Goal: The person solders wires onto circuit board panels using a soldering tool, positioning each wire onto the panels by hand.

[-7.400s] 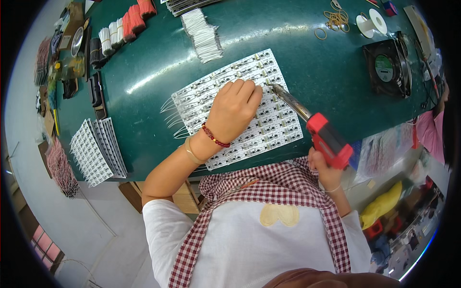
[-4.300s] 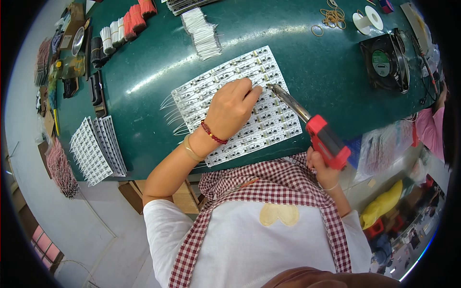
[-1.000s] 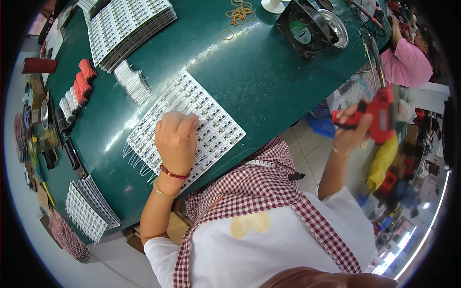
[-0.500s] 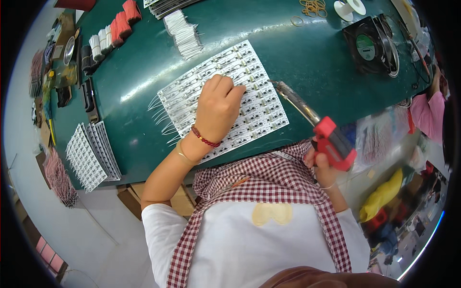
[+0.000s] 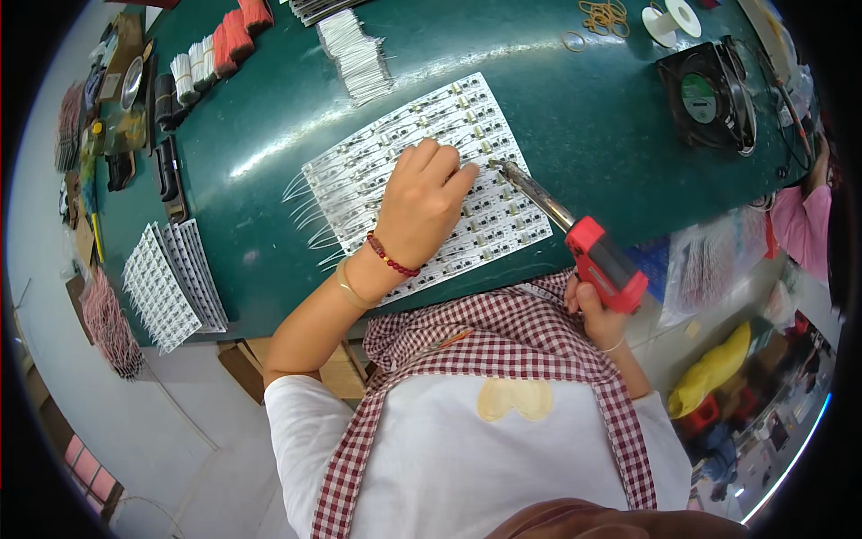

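A white sheet of small circuit boards lies on the green table in front of me, with thin white wires sticking out past its left edge. My left hand rests over the middle of the sheet, its fingers curled and pinched together; whatever they hold is hidden beneath them. In my right hand is a soldering gun with a red and black body and a metal barrel. Its tip is over the sheet, just right of my left fingers. Whether the tip touches the boards I cannot tell.
Bundled white wires lie beyond the sheet. A black fan and a white spool stand at the far right, near rubber bands. More board sheets lean at the left, below red wire bundles.
The soldering gun has moved left, bringing its tip from beside the sheet's right edge to over the boards near my left fingers. My left hand stays pinched over the sheet.
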The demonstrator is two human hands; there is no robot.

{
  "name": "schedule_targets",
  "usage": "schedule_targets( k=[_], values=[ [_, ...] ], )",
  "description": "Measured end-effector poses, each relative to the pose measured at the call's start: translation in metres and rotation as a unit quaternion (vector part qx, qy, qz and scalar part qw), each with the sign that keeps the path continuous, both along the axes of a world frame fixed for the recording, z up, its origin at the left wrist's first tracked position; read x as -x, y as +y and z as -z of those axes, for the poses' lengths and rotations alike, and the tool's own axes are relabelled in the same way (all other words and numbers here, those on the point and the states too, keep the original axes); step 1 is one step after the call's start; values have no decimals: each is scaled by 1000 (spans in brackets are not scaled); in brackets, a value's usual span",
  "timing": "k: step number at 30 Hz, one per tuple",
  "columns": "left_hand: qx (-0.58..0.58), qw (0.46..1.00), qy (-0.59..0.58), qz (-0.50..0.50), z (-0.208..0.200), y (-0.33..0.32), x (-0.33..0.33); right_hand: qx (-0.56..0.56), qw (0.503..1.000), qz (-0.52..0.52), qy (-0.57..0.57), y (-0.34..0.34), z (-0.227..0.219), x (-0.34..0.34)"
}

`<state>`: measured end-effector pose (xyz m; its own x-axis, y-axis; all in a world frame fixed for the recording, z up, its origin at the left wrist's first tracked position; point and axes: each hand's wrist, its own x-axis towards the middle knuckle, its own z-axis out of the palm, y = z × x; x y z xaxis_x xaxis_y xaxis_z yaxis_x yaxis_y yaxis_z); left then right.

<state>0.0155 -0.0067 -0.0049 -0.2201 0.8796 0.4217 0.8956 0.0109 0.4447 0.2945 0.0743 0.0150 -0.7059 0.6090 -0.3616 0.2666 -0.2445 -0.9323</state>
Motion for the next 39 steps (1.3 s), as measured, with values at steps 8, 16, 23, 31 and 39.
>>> schedule_targets(
  k=[8,16,23,31,39],
  values=[
    [1,1000,12,-6,0,1,-1,-82,996,-15,-13,-1,6,1],
    [26,999,34,3,-4,2,0,-116,993,-1,-33,0,16,-2],
    [25,999,40,-5,-1,2,1,-59,998,17,-6,0,6,-2],
    [9,1000,6,-27,-1,0,-1,-127,991,1,-35,1,14,-3],
    [10,998,53,-30,0,0,-3,-125,991,12,-41,-3,25,-9]
  ],
)
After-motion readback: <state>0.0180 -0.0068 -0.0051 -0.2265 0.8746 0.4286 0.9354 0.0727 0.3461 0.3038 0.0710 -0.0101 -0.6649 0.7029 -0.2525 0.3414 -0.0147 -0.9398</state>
